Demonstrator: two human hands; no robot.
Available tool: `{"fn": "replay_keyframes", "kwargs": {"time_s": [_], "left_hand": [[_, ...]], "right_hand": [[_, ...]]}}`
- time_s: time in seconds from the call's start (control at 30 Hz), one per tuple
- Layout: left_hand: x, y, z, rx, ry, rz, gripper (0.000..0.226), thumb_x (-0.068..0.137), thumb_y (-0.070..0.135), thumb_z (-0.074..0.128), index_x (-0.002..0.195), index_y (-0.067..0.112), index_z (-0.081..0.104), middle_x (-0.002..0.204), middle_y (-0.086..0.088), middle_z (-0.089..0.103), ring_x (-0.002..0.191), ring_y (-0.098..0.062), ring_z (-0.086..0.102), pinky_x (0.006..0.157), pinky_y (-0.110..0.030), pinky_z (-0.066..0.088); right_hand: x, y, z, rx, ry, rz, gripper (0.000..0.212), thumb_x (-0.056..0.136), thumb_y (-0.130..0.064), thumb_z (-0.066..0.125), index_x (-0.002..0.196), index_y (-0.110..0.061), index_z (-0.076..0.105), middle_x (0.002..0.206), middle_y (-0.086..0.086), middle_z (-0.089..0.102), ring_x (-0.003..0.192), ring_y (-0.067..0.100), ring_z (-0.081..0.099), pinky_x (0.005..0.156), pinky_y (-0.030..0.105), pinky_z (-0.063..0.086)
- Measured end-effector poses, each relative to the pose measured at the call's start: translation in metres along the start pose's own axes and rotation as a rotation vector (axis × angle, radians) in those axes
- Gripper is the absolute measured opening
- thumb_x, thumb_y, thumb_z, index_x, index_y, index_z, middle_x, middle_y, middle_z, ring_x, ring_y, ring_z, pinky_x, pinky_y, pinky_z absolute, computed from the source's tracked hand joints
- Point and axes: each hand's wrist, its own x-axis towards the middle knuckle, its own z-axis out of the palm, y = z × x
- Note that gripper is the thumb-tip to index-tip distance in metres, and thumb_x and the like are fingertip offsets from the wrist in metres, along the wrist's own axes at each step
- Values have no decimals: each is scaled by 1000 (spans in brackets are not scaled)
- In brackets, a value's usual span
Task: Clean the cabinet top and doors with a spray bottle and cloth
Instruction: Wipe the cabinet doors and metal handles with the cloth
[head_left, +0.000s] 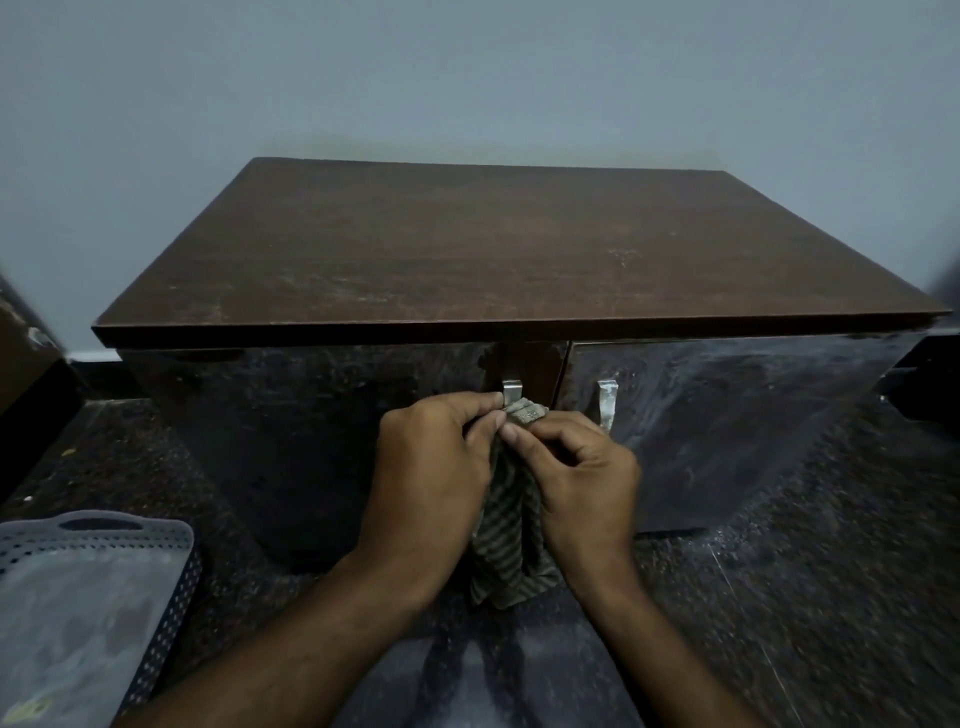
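A low dark-brown cabinet with a dusty, scuffed top (493, 244) stands against the wall. Its two glossy dark doors (727, 415) face me, each with a metal handle: the left handle (511, 388) and the right handle (607, 402). A striped grey-green cloth (506, 525) hangs between my hands, in front of the gap between the doors. My left hand (431, 467) and my right hand (582, 478) both pinch the bunched top of the cloth just below the left handle. No spray bottle is in view.
A grey perforated plastic basket (171, 571) sits on the speckled dark floor at the lower left. A dark piece of furniture (31, 364) stands at the left edge and another dark object (930, 374) at the right edge. A pale wall is behind the cabinet.
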Motion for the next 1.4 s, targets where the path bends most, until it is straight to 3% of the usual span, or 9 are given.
{"fn": "replay_keyframes", "kwargs": {"time_s": [0.17, 0.33, 0.47, 0.57, 0.67, 0.83, 1.0, 1.2, 1.4], "left_hand": [[3, -4, 2, -127, -34, -149, 12, 83, 22, 74, 95, 21, 78, 79, 17, 72, 70, 11, 65, 60, -1, 45], [6, 2, -1, -135, 2, -110, 8, 84, 23, 73, 90, 23, 77, 71, 27, 62, 75, 21, 60, 62, 3, 41], [5, 1, -1, -109, -37, -102, 9, 83, 21, 74, 91, 22, 77, 70, 27, 61, 75, 22, 59, 62, 4, 41], [3, -2, 0, -65, -76, -96, 7, 80, 22, 77, 87, 25, 77, 67, 26, 61, 72, 19, 60, 61, 4, 40], [3, -7, 3, 17, -80, -63, 7, 79, 23, 78, 86, 26, 78, 75, 21, 67, 72, 12, 62, 65, 3, 41], [2, -4, 2, 99, -117, -33, 3, 82, 23, 76, 83, 25, 78, 76, 17, 70, 68, 8, 61, 65, -7, 50], [-1, -6, 1, 172, -152, -62, 9, 83, 27, 74, 91, 26, 77, 83, 15, 72, 62, 11, 53, 63, -1, 45], [3, -6, -6, 159, -90, -11, 10, 80, 24, 77, 91, 25, 78, 83, 26, 66, 65, 12, 55, 61, 4, 39], [7, -11, -8, 190, -27, 11, 12, 79, 24, 79, 91, 22, 79, 88, 8, 76, 79, 0, 67, 72, -7, 46]], "right_hand": [[4, 3, -4, -50, -37, -33, 7, 78, -8, 81, 74, -8, 75, 77, -3, 71, 75, 11, 68, 67, 20, 54], [6, 1, -1, 143, -25, 114, 6, 79, -13, 80, 78, -9, 77, 82, 2, 74, 80, 15, 72, 71, 26, 57], [4, 9, -3, -121, -32, -150, 7, 80, -10, 81, 78, -6, 74, 81, -2, 71, 78, 10, 69, 69, 27, 56], [5, 19, -4, -397, -45, -386, 14, 82, -7, 79, 75, -6, 66, 80, -1, 65, 76, 11, 61, 71, 18, 48], [1, 24, 0, -499, -32, -437, 17, 87, -6, 73, 76, -7, 60, 80, 2, 59, 76, 13, 51, 72, 14, 38], [-6, 23, 6, -600, -33, -456, 14, 88, -5, 66, 77, -5, 57, 82, 7, 57, 76, 20, 52, 68, 23, 37], [-2, 17, 8, -622, -24, -308, 24, 75, 2, 77, 68, -8, 56, 72, 5, 56, 68, 18, 52, 63, 20, 31], [-9, 4, 14, -324, 59, -127, 17, 79, 0, 78, 77, -11, 65, 82, -7, 60, 75, -2, 56, 68, 3, 39], [1, -14, 4, 32, -100, 218, 13, 91, -5, 67, 78, -9, 67, 93, 3, 58, 79, 3, 57, 73, 16, 46]]}}
